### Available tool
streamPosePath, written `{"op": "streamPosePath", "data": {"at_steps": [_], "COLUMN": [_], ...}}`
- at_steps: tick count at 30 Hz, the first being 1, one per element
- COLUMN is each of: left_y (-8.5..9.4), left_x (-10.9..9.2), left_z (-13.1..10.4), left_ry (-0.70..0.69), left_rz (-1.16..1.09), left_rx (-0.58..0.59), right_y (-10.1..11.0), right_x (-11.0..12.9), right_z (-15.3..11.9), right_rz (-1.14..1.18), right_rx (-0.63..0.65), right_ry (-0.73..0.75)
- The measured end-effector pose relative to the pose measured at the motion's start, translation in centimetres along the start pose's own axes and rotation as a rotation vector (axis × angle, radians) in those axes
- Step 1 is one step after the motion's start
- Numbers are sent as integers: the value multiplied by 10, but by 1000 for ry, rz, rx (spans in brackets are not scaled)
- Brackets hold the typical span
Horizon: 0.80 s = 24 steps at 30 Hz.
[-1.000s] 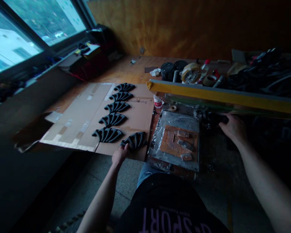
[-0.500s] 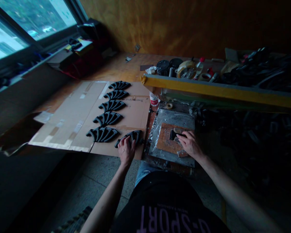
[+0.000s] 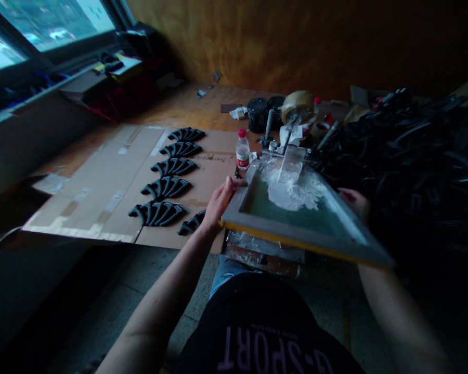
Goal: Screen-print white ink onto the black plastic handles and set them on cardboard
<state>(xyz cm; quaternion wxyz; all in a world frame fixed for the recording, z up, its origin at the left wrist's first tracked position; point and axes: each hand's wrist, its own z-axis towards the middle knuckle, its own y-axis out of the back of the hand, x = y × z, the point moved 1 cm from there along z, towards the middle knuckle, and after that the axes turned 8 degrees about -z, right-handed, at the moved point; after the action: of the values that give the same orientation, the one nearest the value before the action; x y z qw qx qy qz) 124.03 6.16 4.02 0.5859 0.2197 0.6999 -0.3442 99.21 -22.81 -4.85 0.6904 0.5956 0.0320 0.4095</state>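
Note:
A screen printing frame (image 3: pixel 265 229) with a green mesh is tilted low over the bench in front of me. White ink (image 3: pixel 283 195) is heaped on the mesh, and a pale flat blade, seemingly a squeegee (image 3: pixel 294 163), stands in it. My left hand (image 3: pixel 220 200) is closed on the frame's left side. At the right side my right hand (image 3: pixel 354 201) grips the frame, its fingers partly hidden behind the rim. Black curved ribbed parts (image 3: pixel 159 213) lie in a column on cardboard; another ribbed part (image 3: pixel 191 222) lies partly behind my left forearm.
The cardboard sheet (image 3: pixel 89 192) covers the bench's left part. A red-capped bottle (image 3: pixel 242 150) stands behind the frame's left corner. Black jars (image 3: pixel 258 114) and a tape roll (image 3: pixel 297 106) stand further back. A heap of black parts (image 3: pixel 413 156) fills the right.
The frame has come down from its raised position over the printing base. My left hand has left the nearest ribbed part, and my right hand no longer holds the black part at the base.

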Motion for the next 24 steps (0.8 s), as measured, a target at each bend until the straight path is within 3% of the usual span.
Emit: {"op": "streamPosePath", "data": {"at_steps": [2, 5, 7, 9, 12, 16, 18, 20, 22, 24], "left_y": [20, 37, 41, 44, 49, 52, 52, 51, 51, 50], "left_x": [37, 90, 115, 130, 137, 137, 138, 139, 140, 141], "left_z": [-17, -26, -24, -19, -14, -14, -14, -14, -14, -14], "left_ry": [161, 261, 247, 234, 254, 286, 303, 313, 301, 285], "left_rz": [85, 134, 192, 261, 296, 265, 248, 231, 225, 230], "left_rx": [6, -24, -47, -50, -41, -61, -61, -56, -57, -60], "right_y": [7, -1, -15, -31, -43, -30, -23, -21, -23, -26], "right_x": [19, 77, 115, 137, 140, 127, 125, 126, 127, 126], "right_z": [6, 17, 21, 17, -7, -44, -50, -51, -55, -65], "right_rz": [40, 34, -62, -160, -238, -168, -108, -107, -149, -175], "right_rx": [-97, -152, -65, 96, 290, 402, 474, 442, 332, 260], "right_ry": [-1, 183, 327, 402, 505, 855, 936, 875, 816, 853]}}
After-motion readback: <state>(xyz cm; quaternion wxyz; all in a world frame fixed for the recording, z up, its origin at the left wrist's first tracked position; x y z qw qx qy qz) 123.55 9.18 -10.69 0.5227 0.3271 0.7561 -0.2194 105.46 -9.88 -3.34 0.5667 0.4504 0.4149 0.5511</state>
